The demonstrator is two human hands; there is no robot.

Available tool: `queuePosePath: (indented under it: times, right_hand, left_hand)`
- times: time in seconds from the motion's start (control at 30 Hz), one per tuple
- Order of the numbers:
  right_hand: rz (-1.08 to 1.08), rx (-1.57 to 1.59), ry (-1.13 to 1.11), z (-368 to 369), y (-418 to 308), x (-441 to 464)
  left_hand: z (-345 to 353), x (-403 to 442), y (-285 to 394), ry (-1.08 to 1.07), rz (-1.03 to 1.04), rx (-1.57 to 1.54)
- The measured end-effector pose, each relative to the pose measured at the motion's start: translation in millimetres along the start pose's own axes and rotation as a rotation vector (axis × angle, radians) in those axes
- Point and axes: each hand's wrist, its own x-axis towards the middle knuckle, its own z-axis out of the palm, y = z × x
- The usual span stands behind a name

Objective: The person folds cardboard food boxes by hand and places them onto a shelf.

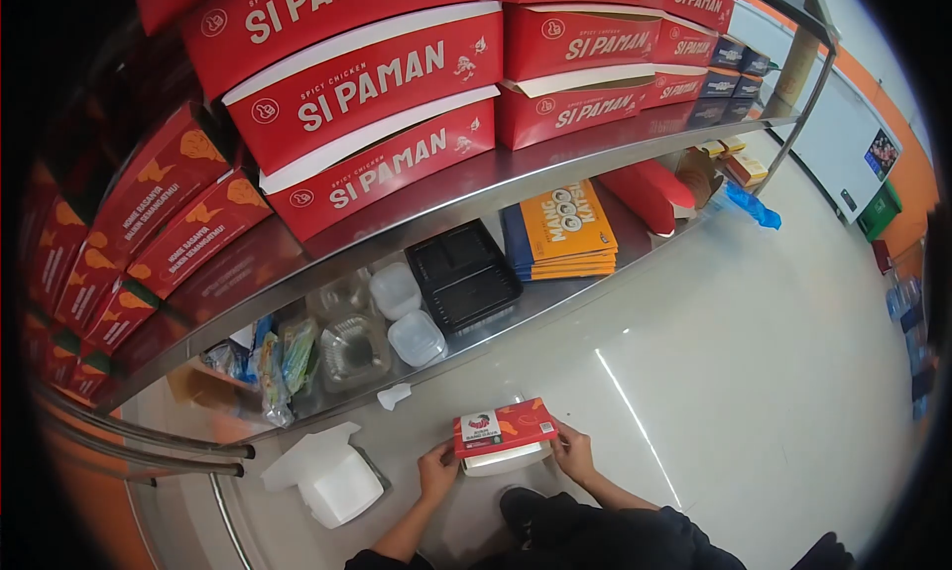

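A red and white cardboard food box (506,429) is held low in front of me, above the floor. My left hand (436,473) grips its left end, and my right hand (573,453) has the right end, fingers closed around the edges. The red printed lid faces up, and a pale inner side shows below its front edge. To the left of my left hand, a white cardboard box (340,484) lies on the floor with its flap spread.
A steel shelf rack (416,208) carries stacked red boxes (372,79). Its lower shelf holds black trays (462,276), clear plastic containers (354,352) and orange-blue flat boxes (560,231). A white chest freezer (833,124) stands far right. My dark shoe (521,511) is below the held box.
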Motion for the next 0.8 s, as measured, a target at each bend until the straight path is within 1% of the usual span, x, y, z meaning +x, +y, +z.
queuePosePath:
  times: [0.07, 0.1, 0.17, 0.2, 0.27, 0.3, 0.33, 0.37, 0.43, 0.57, 0.6, 0.63, 0.67, 0.7, 0.77, 0.8]
  right_hand:
    - [0.003, 0.004, 0.003, 6, 0, 0]
    - [0.007, 0.006, 0.003, 6, 0, 0]
    - [0.007, 0.015, -0.001, 6, 1, 0]
    - [-0.004, -0.013, -0.007, 6, 2, -1]
    - [-0.014, -0.038, -0.017, 7, -7, -1]
    - [0.048, 0.022, -0.018, 7, -12, -3]
    - [0.111, 0.080, -0.019, 5, -20, -3]
    - [0.111, 0.081, -0.021, 3, -25, -3]
    - [0.094, 0.063, -0.127, -2, -31, -3]
    - [0.156, 0.118, -0.178, -2, -22, -5]
    - [0.097, 0.146, -0.181, 0, -14, -5]
    - [0.038, 0.173, -0.184, 1, -6, -5]
    - [0.038, 0.173, -0.184, 1, 2, -4]
    - [0.011, 0.201, -0.216, 0, 10, -2]
    - [-0.017, 0.228, -0.247, -6, 12, 3]
    - [0.210, 0.449, -0.283, -11, 9, 9]
  left_hand:
    - [1, 1, 0, -0.061, 0.154, 0.015]
    - [1, 2, -1, -0.069, 0.157, 0.006]
    - [-10, 6, 12, -0.237, 0.148, -0.142]
    - [-13, 8, 21, -0.236, 0.148, -0.142]
    - [-21, 10, 38, -0.264, 0.139, 0.134]
    - [-21, 10, 36, -0.262, 0.138, 0.136]
    - [-20, 11, 34, -0.217, 0.206, 0.169]
    - [-20, 11, 32, -0.173, 0.274, 0.201]
    - [-25, 12, 31, -0.197, 0.233, 0.206]
    - [-32, 14, 35, -0.266, 0.146, 0.189]
    - [-33, 13, 32, -0.268, 0.144, 0.190]
    - [-31, 14, 25, -0.288, 0.160, 0.068]
    - [-29, 15, 16, -0.305, 0.177, -0.055]
    - [-28, 19, 6, -0.304, 0.178, -0.056]
    - [-27, 28, -13, -0.336, 0.182, -0.229]
    - [-28, 33, -19, -0.338, 0.184, -0.229]
